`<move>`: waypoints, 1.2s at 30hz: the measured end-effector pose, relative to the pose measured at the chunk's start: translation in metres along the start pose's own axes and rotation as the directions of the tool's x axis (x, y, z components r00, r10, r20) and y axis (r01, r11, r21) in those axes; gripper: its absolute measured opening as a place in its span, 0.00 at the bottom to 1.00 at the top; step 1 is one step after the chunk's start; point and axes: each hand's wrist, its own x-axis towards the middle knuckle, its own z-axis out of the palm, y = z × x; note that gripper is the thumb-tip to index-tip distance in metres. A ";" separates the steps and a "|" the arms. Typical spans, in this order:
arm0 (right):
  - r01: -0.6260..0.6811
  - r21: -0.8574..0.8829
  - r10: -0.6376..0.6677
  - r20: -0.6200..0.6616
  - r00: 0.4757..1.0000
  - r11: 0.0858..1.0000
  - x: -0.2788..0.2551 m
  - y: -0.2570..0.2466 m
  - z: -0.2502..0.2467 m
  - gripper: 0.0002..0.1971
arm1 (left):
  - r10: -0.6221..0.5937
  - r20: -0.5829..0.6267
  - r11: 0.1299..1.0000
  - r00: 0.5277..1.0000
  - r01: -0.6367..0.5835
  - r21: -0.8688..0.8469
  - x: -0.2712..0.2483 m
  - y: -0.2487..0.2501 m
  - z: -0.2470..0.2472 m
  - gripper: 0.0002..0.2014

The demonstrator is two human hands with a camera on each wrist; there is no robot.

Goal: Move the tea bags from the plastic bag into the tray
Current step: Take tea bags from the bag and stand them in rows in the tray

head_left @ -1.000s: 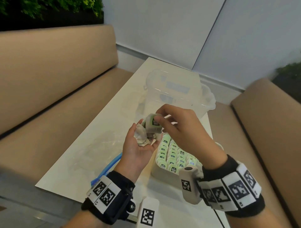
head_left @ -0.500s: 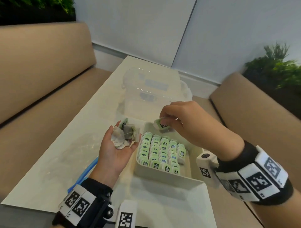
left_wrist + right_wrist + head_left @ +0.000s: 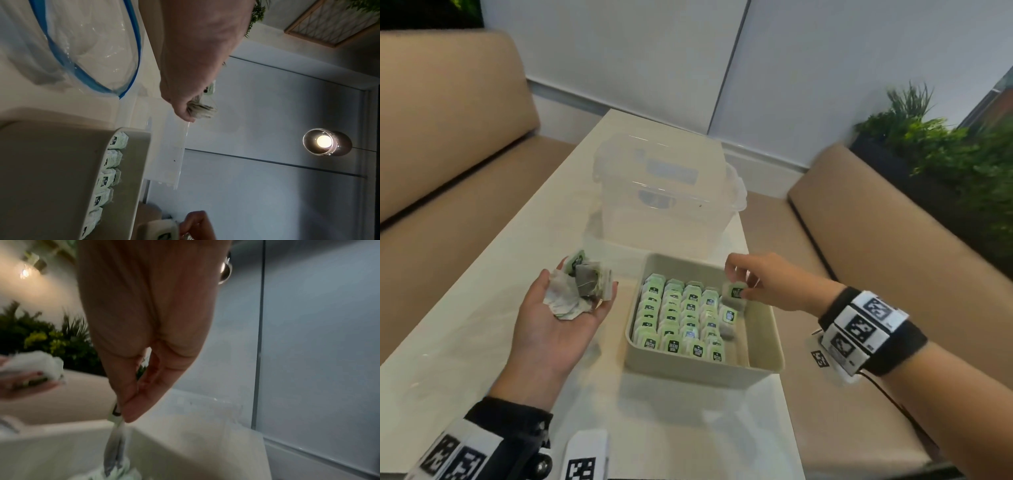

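My left hand [image 3: 556,330] lies palm up to the left of the beige tray [image 3: 698,374], and a small heap of tea bags [image 3: 582,287] rests loose on it. My right hand [image 3: 743,283] pinches one green-tagged tea bag [image 3: 735,293] by its tag. It hangs over the tray's far right side, above a lone bag [image 3: 728,317]. Several rows of tea bags [image 3: 678,318] fill the tray's left and middle. In the right wrist view, fingers [image 3: 131,402] pinch the tag [image 3: 116,415]. The plastic bag [image 3: 86,48], with its blue zip, lies on the table in the left wrist view.
A clear lidded plastic box [image 3: 664,192] stands on the white table [image 3: 482,329] just behind the tray. Tan benches [image 3: 448,144] run along both sides of the table. A plant [image 3: 935,144] grows at the far right.
My right hand took one tea bag off the left palm and carried it right and down over the tray's right side. The left hand stayed left of the tray.
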 end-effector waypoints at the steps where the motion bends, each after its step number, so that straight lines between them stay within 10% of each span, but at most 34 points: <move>1: 0.005 -0.017 -0.005 0.037 0.999 1.000 0.002 0.005 0.005 0.11 | 0.008 0.001 1.000 1.000 -0.008 0.007 0.000 0.001 -0.001 0.52; 14: -0.065 -0.189 0.157 0.529 0.834 0.980 0.038 0.048 0.049 0.18 | 0.032 0.014 0.999 0.999 -0.032 0.037 0.001 0.002 0.002 0.49; 36: 0.075 -0.423 0.197 0.563 0.803 0.903 0.073 0.043 0.066 0.20 | 0.016 0.032 1.000 0.999 -0.016 0.015 0.014 -0.007 0.002 0.45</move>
